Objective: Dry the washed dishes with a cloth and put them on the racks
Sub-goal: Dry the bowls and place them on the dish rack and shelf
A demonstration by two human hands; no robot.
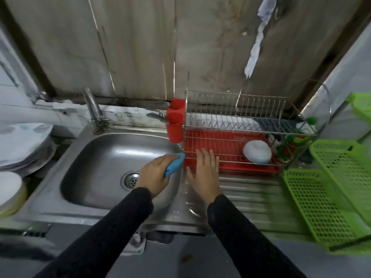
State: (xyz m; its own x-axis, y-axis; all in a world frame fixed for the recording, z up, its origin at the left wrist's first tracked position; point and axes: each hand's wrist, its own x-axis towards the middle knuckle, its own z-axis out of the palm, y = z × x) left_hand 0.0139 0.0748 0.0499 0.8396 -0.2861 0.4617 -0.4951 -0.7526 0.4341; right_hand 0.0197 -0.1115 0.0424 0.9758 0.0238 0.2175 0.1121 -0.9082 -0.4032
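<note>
Blue cloth (175,165) bunched in left grip (154,175), fingers curled round it, over right rim of sink (96,157). Right grip (204,173) empty, fingers straight, at front-left corner of rack (236,117). Plate stack (22,151) far left on tabletop, nearer left grip. White bowl (257,152) sits racked; I judge open room left of it.

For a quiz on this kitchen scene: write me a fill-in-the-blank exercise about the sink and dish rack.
The left hand grips a ____ cloth.
On the rack, the white bowl sits on the ____ tier.
The sink lies ____ of the rack.
The cutlery holder on the rack is ____.
Missing: blue; lower; left; red.
</note>
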